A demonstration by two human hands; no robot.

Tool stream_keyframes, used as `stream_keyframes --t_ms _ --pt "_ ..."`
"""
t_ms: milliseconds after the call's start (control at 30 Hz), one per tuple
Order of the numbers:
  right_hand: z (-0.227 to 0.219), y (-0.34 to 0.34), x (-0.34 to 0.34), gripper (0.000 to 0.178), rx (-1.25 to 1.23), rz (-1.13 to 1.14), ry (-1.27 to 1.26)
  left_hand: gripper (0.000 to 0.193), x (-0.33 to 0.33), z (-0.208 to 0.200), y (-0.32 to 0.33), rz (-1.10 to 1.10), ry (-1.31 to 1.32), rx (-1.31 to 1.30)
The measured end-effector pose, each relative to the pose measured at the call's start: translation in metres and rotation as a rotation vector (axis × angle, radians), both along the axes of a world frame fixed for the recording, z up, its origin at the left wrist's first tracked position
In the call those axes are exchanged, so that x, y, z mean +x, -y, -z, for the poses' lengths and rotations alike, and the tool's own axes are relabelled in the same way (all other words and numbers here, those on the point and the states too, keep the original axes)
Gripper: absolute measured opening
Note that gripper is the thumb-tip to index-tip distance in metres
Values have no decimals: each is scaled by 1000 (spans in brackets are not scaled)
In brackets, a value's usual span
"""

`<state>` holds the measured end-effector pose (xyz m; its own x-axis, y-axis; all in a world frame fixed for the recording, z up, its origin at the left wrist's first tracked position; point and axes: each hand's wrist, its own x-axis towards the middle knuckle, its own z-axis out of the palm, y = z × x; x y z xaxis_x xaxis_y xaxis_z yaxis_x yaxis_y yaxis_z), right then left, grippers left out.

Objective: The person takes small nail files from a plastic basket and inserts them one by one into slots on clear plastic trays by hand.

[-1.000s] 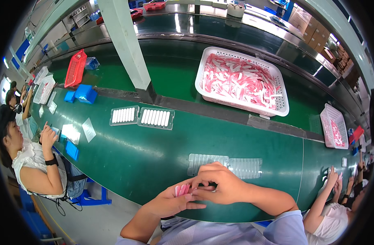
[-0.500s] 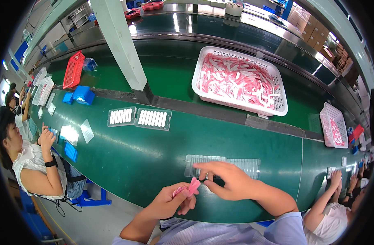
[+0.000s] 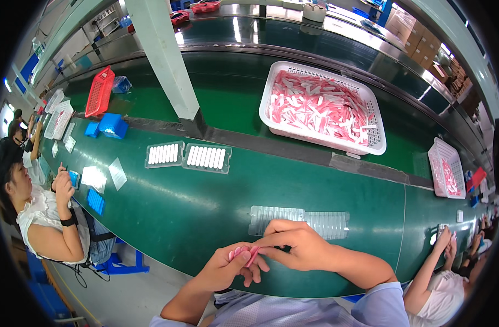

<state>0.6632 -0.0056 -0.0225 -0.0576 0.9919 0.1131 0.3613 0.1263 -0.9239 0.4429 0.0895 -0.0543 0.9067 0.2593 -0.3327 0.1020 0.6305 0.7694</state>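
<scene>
several slim, glossy pink pieces (image 3: 244,253), flat strips with rounded tips, lie bunched in your left hand (image 3: 223,268), over the near edge of the smooth green tabletop (image 3: 178,210). your left thumb presses the bunch against the curled fingers; your right hand (image 3: 303,248) meets it from the side, thumb and forefinger pinching at the end of the outermost strip. just beyond your knuckles sits a ribbed tray (image 3: 327,224) of clear, hard plastic, its two halves moulded into narrow parallel channels. farther left, a filled tray (image 3: 210,170) of similar clear plastic carries rows of white, round-ended strips. across the dark divider, a white basket (image 3: 267,101) with perforated plastic walls holds a loose heap of pink and white strips.

half a second ago your right hand was apart from the left, its fingers spread, and a pink strip stuck out from your left fingers; now both hands meet at the bunch. both trays rest where they were.
</scene>
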Motion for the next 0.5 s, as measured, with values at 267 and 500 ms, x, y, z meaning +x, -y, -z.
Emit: stream_keyframes --t_ms 267,500 --pt "-4 -10 -12 18 30 0 39 38 -7 9 2 -39 3 20" --pt "-1 -16 -9 15 -133 -21 142 43 -8 -1 -2 -19 -3 -274"
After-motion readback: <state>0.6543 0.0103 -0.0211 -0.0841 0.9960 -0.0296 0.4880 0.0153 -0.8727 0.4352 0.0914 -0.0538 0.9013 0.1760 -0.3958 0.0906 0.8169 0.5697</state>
